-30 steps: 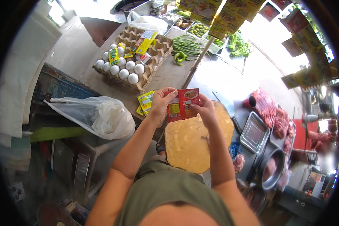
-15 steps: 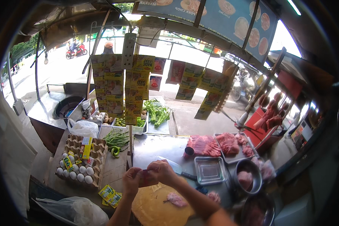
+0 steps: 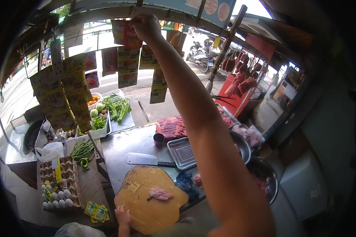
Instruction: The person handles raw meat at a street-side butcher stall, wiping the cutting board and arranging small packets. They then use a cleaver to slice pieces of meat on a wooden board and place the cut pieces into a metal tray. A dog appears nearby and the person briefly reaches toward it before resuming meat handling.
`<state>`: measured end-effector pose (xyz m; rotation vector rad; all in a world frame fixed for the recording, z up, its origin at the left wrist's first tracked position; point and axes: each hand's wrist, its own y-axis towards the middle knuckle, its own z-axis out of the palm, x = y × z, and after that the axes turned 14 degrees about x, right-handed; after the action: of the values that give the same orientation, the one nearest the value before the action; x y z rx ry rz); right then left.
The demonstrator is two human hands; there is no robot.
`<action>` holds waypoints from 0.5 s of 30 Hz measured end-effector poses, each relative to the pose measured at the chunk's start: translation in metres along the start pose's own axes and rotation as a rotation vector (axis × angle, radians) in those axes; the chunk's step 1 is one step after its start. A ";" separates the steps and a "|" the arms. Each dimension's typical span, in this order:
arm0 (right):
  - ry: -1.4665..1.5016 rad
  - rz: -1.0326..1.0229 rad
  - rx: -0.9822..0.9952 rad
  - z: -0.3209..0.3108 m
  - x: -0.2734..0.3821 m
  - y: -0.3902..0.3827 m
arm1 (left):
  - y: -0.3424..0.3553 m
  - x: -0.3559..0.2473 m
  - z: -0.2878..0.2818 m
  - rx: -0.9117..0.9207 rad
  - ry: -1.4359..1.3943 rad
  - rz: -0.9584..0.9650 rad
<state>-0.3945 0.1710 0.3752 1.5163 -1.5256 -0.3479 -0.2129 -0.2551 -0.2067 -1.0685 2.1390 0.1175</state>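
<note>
Okay, left to right: egg tray (image 3: 72, 170) at near left, yellow-green sachets (image 3: 96, 211) just right of it. Left hand (image 3: 123, 216) came off the red sachet (image 3: 133, 38) and now sits at the chopping block (image 3: 162, 215)'s left edge, fingers slightly spread, pinching nothing visible. Sachet is now raised to the far hanging line, near the yellow sachet strips (image 3: 127, 67). So the work went from two-handed over the block to one-handed up there. Sachet's long axis: near vertical, short ends up and down; can't tell which is the printed top. Right hand (image 3: 145, 27) just right, fingers look pinched on its upper edge. Cleaver (image 3: 144, 159) lies below, handle right.
</note>
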 end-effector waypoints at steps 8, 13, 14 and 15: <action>-0.143 0.015 -0.153 -0.007 -0.001 0.076 | -0.006 -0.007 0.046 -0.150 0.201 -0.092; -0.190 -0.102 -0.127 -0.002 -0.016 0.104 | 0.001 -0.016 0.057 -0.209 0.296 -0.154; -0.223 -0.086 -0.126 -0.001 -0.021 0.109 | 0.001 -0.016 0.057 -0.206 0.292 -0.150; -0.182 -0.058 -0.153 0.002 -0.025 0.114 | 0.002 -0.015 0.056 -0.204 0.286 -0.159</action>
<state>-0.4728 0.2152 0.4498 1.4415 -1.5596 -0.6366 -0.1762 -0.2229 -0.2381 -1.4445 2.3206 0.1155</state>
